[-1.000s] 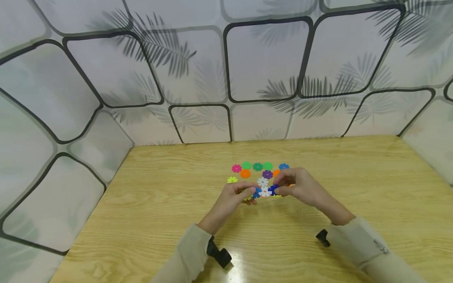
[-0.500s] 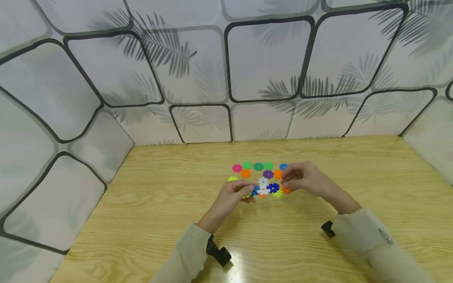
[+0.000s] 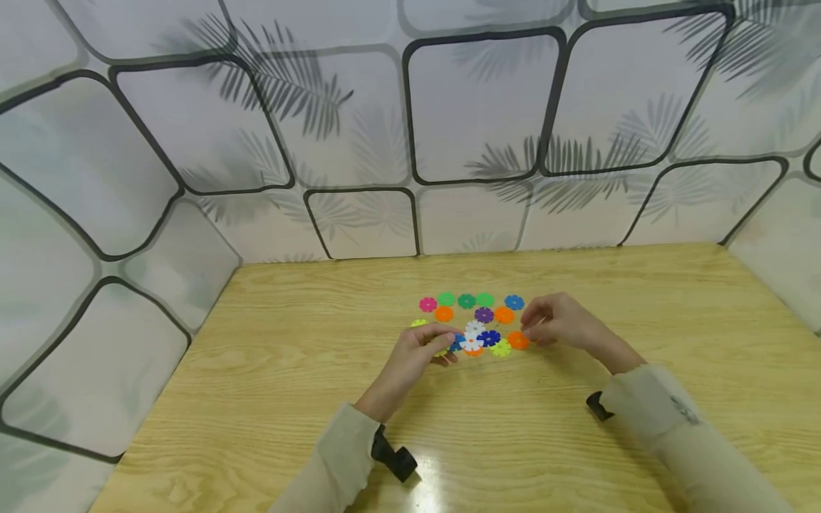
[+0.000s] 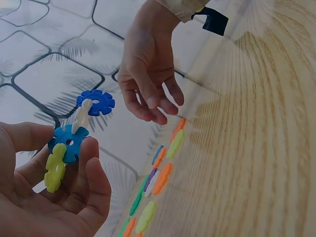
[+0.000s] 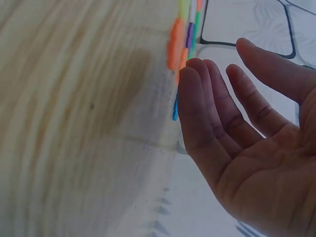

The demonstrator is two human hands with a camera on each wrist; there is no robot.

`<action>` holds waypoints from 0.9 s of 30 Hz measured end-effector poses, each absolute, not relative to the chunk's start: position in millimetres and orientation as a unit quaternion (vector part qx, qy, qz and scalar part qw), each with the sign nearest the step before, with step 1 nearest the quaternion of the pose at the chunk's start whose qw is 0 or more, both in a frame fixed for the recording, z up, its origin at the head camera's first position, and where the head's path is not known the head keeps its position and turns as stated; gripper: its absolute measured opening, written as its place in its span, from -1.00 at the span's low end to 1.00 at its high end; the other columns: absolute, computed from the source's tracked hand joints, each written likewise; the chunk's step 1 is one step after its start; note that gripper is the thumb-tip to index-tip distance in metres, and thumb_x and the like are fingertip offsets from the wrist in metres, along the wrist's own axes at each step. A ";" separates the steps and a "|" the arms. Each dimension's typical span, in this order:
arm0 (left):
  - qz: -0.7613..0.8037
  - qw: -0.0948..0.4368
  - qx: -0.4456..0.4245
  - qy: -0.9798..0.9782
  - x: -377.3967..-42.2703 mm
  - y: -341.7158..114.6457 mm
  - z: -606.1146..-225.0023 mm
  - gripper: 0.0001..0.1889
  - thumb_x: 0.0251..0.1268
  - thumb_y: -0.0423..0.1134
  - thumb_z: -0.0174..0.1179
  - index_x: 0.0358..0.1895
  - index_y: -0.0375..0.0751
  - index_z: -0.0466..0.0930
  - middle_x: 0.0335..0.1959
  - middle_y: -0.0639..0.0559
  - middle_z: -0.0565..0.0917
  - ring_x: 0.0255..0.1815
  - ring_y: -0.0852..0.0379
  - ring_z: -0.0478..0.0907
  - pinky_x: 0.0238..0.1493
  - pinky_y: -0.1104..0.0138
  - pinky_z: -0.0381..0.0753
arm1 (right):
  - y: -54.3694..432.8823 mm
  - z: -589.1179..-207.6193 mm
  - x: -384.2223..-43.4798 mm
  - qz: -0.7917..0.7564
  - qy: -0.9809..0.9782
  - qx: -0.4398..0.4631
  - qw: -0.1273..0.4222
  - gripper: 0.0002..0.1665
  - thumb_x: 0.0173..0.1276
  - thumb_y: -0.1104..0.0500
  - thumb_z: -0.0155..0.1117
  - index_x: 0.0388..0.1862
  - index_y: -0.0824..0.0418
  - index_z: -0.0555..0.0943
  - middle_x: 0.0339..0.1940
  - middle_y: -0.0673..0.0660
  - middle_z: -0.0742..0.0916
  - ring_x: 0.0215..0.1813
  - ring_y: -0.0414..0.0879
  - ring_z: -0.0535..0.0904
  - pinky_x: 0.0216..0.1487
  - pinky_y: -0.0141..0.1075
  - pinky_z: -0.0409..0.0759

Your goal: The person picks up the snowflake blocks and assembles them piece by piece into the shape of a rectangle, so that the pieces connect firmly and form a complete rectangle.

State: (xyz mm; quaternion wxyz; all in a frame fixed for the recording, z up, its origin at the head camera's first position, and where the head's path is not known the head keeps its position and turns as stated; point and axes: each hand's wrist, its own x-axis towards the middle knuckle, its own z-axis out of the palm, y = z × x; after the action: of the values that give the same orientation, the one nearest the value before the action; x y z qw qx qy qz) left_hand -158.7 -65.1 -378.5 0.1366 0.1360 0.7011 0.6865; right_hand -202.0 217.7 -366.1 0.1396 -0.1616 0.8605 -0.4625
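My left hand [image 3: 410, 360] pinches a chain of notched plastic discs by its light-blue disc [image 4: 69, 142]. A yellow disc [image 4: 55, 168] slots into that one at the lower end. On the other side comes a white disc [image 4: 82, 116], and at the far tip a dark-blue disc [image 4: 96, 102]. My right hand [image 3: 567, 326] hovers to the right of the chain, holding nothing, its fingers loosely bent in the right wrist view. The nearest thing to its fingertips in the head view is an orange disc [image 3: 518, 340] lying on the table.
More loose discs lie flat on the wooden table [image 3: 288, 385], among them a pink disc [image 3: 427, 305], a purple disc [image 3: 484, 314] and a blue disc [image 3: 514, 303]. A patterned cloth wall [image 3: 359, 142] closes off the table's back and sides.
My right hand has let go of the dark-blue disc and moved off to the right. That disc stays joined to the chain, which my left hand has shifted slightly left.
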 end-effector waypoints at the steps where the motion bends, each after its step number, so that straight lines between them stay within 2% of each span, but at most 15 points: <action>1: 0.688 0.137 0.136 0.700 -158.7 -65.3 -378.5 -0.71 0.58 -0.31 0.07 0.08 -0.51 0.62 -0.19 0.05 0.69 -0.31 0.22 0.62 -0.10 0.30 0.64 | 217.3 -367.2 -203.2 -0.455 0.865 -0.161 0.138 -0.75 0.31 0.39 0.36 -0.10 0.54 0.60 -0.26 0.18 0.72 -0.35 -0.01 0.62 -0.34 -0.25 0.69; 4: 0.688 0.138 0.136 0.699 -158.5 -65.7 -378.5 -0.71 0.58 -0.30 0.07 0.07 -0.49 0.63 -0.18 0.05 0.69 -0.30 0.21 0.62 -0.09 0.27 0.64 | 216.0 -369.8 -206.2 -0.435 0.875 -0.162 0.136 -0.77 0.29 0.38 0.37 -0.13 0.52 0.61 -0.28 0.18 0.72 -0.40 -0.04 0.56 -0.40 -0.27 0.62; 7: 0.686 0.138 0.135 0.701 -158.2 -65.8 -378.4 -0.71 0.58 -0.29 0.08 0.08 -0.48 0.63 -0.16 0.03 0.70 -0.30 0.21 0.63 -0.08 0.26 0.65 | 213.9 -371.7 -208.6 -0.422 0.882 -0.163 0.135 -0.79 0.28 0.39 0.38 -0.15 0.51 0.62 -0.29 0.18 0.72 -0.41 -0.05 0.58 -0.40 -0.27 0.62; 14: 0.683 0.141 0.131 0.705 -158.7 -66.4 -379.2 -0.71 0.59 -0.27 0.08 0.08 -0.45 0.64 -0.14 0.02 0.69 -0.30 0.22 0.62 -0.06 0.25 0.64 | 210.7 -373.7 -211.2 -0.397 0.889 -0.187 0.134 -0.76 0.21 0.43 0.41 -0.17 0.53 0.62 -0.28 0.25 0.72 -0.28 -0.01 0.62 -0.34 -0.20 0.66; 19: 0.679 0.139 0.134 0.709 -159.8 -66.4 -378.1 -0.70 0.59 -0.26 0.07 0.08 -0.46 0.63 -0.15 0.04 0.69 -0.31 0.22 0.61 -0.09 0.29 0.62 | 207.4 -373.6 -213.1 -0.374 0.893 -0.211 0.133 -0.69 0.09 0.45 0.46 -0.16 0.52 0.65 -0.25 0.25 0.71 -0.17 0.08 0.62 -0.17 -0.10 0.66; 23: 0.681 0.137 0.130 0.707 -159.6 -66.2 -377.0 -0.70 0.59 -0.27 0.07 0.06 -0.49 0.63 -0.21 0.09 0.68 -0.34 0.23 0.60 -0.13 0.32 0.59 | 203.1 -374.8 -212.7 -0.350 0.902 -0.220 0.128 -0.68 -0.01 0.48 0.48 -0.21 0.46 0.67 -0.30 0.20 0.69 -0.19 0.07 0.58 -0.10 -0.05 0.63; 27: 0.687 0.136 0.125 0.703 -158.7 -66.7 -376.5 -0.71 0.58 -0.29 0.06 0.02 -0.51 0.62 -0.25 0.13 0.67 -0.36 0.22 0.59 -0.14 0.32 0.57 | 199.7 -375.7 -211.1 -0.337 0.908 -0.213 0.128 -0.69 -0.03 0.49 0.47 -0.23 0.44 0.67 -0.34 0.17 0.65 -0.24 0.03 0.53 -0.17 -0.13 0.59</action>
State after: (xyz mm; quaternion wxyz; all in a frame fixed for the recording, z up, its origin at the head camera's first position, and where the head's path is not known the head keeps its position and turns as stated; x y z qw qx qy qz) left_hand -158.7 -66.7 -376.5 0.1358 0.1249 0.7026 0.6873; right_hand -211.1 199.7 -375.7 0.1280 -0.2128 0.9080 -0.3375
